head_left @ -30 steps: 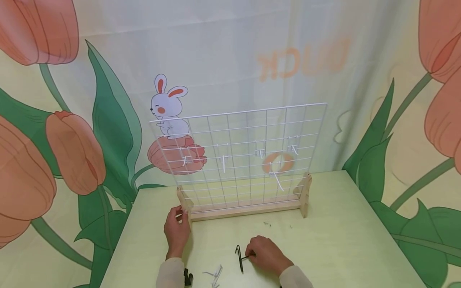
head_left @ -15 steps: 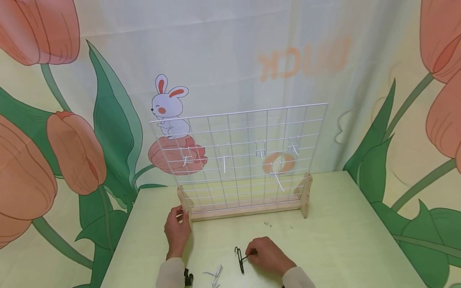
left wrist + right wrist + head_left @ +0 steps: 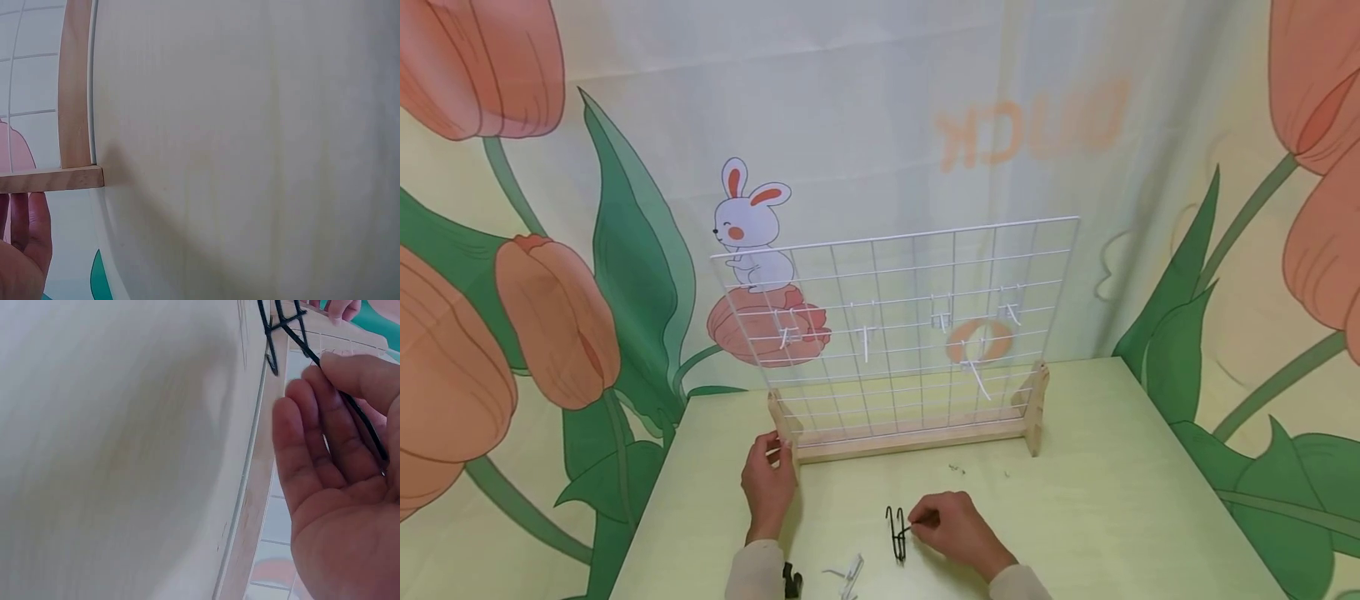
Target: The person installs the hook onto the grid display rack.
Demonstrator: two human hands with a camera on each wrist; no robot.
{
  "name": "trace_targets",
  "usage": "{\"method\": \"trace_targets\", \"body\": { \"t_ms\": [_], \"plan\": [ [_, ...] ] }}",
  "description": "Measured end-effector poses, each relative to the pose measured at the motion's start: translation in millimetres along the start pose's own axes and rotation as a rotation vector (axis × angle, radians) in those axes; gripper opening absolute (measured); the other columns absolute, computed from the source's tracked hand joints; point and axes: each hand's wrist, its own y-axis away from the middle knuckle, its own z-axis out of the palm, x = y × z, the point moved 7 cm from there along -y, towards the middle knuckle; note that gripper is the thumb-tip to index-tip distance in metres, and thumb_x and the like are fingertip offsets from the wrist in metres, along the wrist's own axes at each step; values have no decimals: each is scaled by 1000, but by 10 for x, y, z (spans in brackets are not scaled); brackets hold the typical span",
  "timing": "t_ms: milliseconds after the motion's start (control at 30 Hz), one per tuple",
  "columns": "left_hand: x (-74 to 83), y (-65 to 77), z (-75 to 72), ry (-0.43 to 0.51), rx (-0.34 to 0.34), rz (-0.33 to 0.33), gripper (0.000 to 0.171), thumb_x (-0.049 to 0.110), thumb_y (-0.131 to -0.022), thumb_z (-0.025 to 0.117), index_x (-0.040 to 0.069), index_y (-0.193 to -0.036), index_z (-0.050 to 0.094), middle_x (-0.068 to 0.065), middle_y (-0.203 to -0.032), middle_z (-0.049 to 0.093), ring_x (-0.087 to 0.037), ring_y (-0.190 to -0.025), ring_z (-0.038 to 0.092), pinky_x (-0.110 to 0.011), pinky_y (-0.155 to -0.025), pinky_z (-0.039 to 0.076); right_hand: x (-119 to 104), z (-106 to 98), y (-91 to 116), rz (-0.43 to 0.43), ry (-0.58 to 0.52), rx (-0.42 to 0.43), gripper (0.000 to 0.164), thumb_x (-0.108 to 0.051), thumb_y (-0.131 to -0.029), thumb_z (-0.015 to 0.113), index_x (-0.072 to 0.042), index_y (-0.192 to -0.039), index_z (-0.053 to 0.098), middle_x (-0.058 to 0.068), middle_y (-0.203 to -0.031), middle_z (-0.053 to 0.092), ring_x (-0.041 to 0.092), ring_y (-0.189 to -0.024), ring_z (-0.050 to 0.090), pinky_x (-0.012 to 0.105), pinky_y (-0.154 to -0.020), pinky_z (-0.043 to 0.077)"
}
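My right hand (image 3: 958,529) pinches the long arm of a black wire hook (image 3: 895,537) between thumb and fingertips, above the table in front of the rack. In the right wrist view, the hook's arm (image 3: 369,425) runs back along the palm, and its crossbarred wire end (image 3: 284,324) points away from the hand. At the rack's left end, my left hand (image 3: 769,483) touches the wooden side piece (image 3: 784,425). Fairly straight fingers (image 3: 39,225) rest against the outer face of that wood (image 3: 53,180) in the left wrist view. The white wire grid (image 3: 895,321) stands upright, slotted in its wooden base (image 3: 917,442).
Several white hooks hang on the grid, one long hook (image 3: 977,379) among them. By the left sleeve lie a black piece (image 3: 792,579) and white hooks (image 3: 852,575). Tiny bits (image 3: 957,468) lie before the base. A printed curtain (image 3: 865,125) hangs behind the table (image 3: 1120,500).
The black hook has turned in my right hand, so its two prongs now show side by side, and it has shifted slightly left. My left hand stays at the wooden side piece.
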Motion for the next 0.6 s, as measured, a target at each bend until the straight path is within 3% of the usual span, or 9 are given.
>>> {"method": "trace_targets", "body": {
  "t_ms": [367,600],
  "plan": [
    [-20,-2,11,-9,13,6,25,17,-104,69,8,-127,67,-14,-117,72,-35,-105,77,-54,-88,64,-233,-232,49,-40,-47,246,12,-12,-93,82,-21,-98,77,-2,-91,80,1,-79,74,23,-72,63],
    [-10,9,2,-9,15,9,25,16,-104,69,8,-127,66,-14,-117,72,-35,-105,76,-55,-88,63,-427,-478,46,-63,-46,415,25,-3,-86,86,-23,-97,77,-10,-90,80,2,-78,75,24,-75,63]
  ]
}}
